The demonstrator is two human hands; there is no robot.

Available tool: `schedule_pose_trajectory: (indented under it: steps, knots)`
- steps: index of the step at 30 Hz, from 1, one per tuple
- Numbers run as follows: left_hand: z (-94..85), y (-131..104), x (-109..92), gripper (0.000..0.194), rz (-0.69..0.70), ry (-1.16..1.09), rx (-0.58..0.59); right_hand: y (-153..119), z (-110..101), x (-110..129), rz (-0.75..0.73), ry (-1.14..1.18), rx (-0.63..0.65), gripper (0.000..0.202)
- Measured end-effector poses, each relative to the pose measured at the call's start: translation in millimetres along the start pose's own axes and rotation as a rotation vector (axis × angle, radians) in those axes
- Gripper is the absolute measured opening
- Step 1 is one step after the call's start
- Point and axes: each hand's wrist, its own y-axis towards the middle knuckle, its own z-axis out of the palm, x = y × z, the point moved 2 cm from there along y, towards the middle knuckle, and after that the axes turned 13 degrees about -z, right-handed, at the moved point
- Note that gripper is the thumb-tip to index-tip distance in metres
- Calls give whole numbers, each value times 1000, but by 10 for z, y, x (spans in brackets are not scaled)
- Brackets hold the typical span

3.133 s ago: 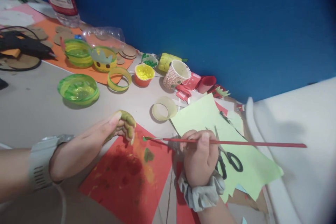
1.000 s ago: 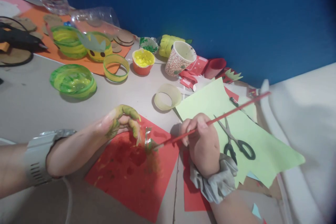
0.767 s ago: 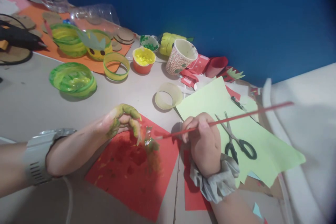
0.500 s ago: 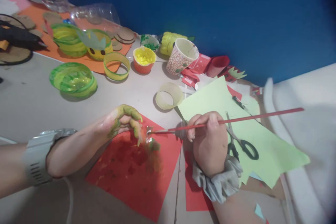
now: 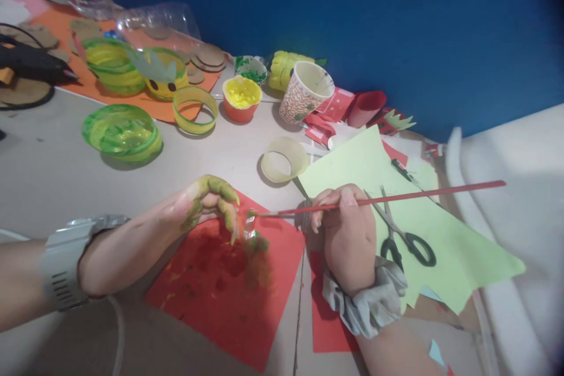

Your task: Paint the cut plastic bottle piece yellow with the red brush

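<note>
**Green paint goes onto a small clear piece held over red paper**

The left hand (image 5: 200, 202), smeared with green and yellow paint and wearing a grey watch at the wrist, curls its fingers (image 5: 229, 220) around a small clear plastic piece (image 5: 250, 229), pinching it just above the red paper (image 5: 229, 282). The piece is blurred, so its exact shape cannot be told. The right hand (image 5: 346, 235), with a grey scrunchie on its wrist, is closed on a red-handled paintbrush (image 5: 379, 200), whose tip meets the top of the piece while the long handle points right and away.

To do this step well, the judgement is that the left hand should keep the piece steady and tilted toward the brush, grip it only by an edge so wet paint is not wiped off, and keep it over the red paper so drips land there. Short, light strokes near the tip would suit so small a part.

Near the right hand, scissors (image 5: 403, 238) lie on light green paper (image 5: 458, 252). Farther off on the surface (image 5: 53, 170) stand a cup of yellow paint (image 5: 240, 97), a patterned paper cup (image 5: 304, 93), a pale plastic ring (image 5: 284, 160) and a green-painted dish (image 5: 121, 134).
</note>
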Motion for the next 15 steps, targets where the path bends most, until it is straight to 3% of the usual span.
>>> schedule_pose_trajectory:
  steps: [4,6,11,15]
  knots:
    - [24,12,-20,48,5,6,50,-59,6,-24,146,62,251,37]
    - [30,5,-29,48,9,6,33,-53,7,-21,140,69,244,37]
    - [-10,-12,-7,48,36,75,0,14,-29,-20,33,-20,26,31]
    - [-59,9,20,50,90,149,7,-17,-55,-43,178,0,248,33]
